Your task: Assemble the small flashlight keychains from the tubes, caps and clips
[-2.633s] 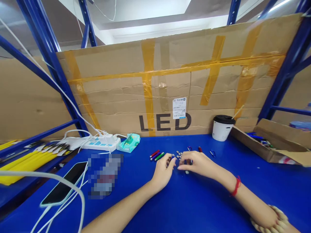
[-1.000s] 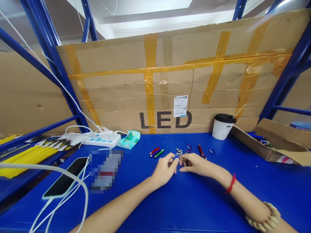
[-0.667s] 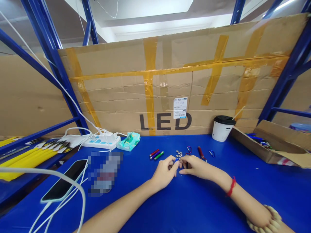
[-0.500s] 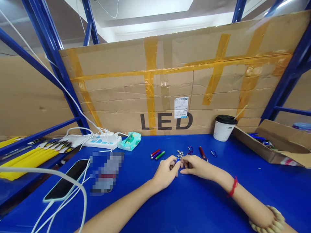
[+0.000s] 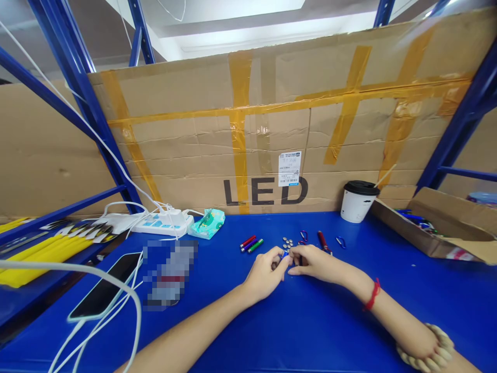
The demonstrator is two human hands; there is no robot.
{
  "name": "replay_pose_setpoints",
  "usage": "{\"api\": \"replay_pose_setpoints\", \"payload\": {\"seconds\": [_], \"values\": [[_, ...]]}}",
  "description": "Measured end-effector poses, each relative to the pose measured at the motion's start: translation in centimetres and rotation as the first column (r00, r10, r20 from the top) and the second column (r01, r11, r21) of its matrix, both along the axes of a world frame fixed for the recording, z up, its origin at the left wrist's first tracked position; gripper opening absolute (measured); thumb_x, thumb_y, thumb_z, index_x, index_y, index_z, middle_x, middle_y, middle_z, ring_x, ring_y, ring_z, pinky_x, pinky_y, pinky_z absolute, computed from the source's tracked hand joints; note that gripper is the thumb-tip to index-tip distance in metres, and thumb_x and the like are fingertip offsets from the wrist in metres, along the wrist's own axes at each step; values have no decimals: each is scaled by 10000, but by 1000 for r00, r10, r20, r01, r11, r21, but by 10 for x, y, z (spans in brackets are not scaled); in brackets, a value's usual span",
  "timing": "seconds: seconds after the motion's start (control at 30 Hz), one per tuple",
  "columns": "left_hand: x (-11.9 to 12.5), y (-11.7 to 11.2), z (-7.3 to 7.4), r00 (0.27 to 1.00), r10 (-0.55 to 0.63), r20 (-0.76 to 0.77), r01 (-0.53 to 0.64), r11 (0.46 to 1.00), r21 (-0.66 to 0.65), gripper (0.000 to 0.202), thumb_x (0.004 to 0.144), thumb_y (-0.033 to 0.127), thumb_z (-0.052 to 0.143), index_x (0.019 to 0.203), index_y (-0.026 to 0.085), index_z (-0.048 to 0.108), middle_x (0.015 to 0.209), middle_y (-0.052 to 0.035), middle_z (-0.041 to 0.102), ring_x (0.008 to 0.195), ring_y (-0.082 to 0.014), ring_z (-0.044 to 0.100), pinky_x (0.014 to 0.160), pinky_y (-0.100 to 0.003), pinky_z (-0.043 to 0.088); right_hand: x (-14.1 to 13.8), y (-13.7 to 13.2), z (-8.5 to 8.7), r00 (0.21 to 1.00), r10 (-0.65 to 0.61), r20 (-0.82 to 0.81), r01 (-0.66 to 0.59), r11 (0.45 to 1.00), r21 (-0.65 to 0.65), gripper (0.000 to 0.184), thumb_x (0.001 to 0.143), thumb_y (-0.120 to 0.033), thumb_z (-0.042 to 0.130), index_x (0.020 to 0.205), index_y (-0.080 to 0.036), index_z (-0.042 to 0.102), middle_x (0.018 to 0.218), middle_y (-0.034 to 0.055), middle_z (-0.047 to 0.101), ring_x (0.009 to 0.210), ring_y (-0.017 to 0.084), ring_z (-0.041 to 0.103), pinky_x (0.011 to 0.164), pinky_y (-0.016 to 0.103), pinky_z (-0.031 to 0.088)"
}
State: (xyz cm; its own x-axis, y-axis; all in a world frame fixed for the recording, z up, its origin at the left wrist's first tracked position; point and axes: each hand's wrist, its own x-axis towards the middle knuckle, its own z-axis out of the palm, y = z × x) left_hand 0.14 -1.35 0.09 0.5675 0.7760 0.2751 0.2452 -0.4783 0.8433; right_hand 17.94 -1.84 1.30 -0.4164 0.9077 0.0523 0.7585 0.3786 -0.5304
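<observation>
My left hand (image 5: 267, 273) and my right hand (image 5: 312, 261) meet fingertip to fingertip on the blue table (image 5: 310, 331), both pinched on a small blue piece (image 5: 285, 255) between them. Just beyond my fingers lies a cluster of small silver button cells (image 5: 288, 241). Three short coloured tubes (image 5: 250, 243), red, blue and green, lie to the left of the cells. A red tube (image 5: 322, 241) and blue clips (image 5: 340, 242) lie to the right.
A lidded white paper cup (image 5: 356, 202) stands at the back right beside an open cardboard box (image 5: 438, 228). A power strip (image 5: 161, 223), tissue pack (image 5: 208, 223), phone (image 5: 104, 292) and white cables (image 5: 112, 295) lie at the left. A taped cardboard wall (image 5: 272, 134) closes the back.
My hands came closer together and now pinch the small blue piece between them; since then they have barely moved. The camera shifted slightly.
</observation>
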Motion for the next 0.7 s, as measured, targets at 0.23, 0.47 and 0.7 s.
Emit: {"api": "replay_pose_setpoints", "payload": {"seconds": [0.23, 0.47, 0.7], "values": [[-1, 3, -1, 1000, -7, 20, 7, 1000, -6, 274, 886, 383, 341, 800, 172, 494, 508, 42, 509, 468, -97, 467, 517, -202, 359, 1, 0, 0, 1000, 1, 22, -2, 1000, 26, 175, 731, -317, 659, 769, -164, 584, 669, -5, 570, 618, 135, 524, 563, 228, 371], [1, 4, -2, 1000, -25, 18, 26, 999, -30, 281, 884, 393, 345, 824, 165, 498, 487, 49, 494, 445, -93, 447, 507, -199, 345, 2, 1, -1, 1000, -3, 28, 3, 1000, 12, 149, 722, -273, 672, 790, -163, 598, 702, -3, 594, 633, 132, 539, 573, 223, 373], [0, 4, -2, 999, -35, 16, 35, 999, -29, 287, 886, 401, 342, 793, 170, 484, 487, 51, 488, 441, -88, 429, 499, -195, 332, -3, -1, 6, 999, 28, 43, -31, 997, 73, 128, 722, -233, 677, 759, -155, 583, 729, 15, 587, 671, 147, 544, 594, 231, 396]]}}
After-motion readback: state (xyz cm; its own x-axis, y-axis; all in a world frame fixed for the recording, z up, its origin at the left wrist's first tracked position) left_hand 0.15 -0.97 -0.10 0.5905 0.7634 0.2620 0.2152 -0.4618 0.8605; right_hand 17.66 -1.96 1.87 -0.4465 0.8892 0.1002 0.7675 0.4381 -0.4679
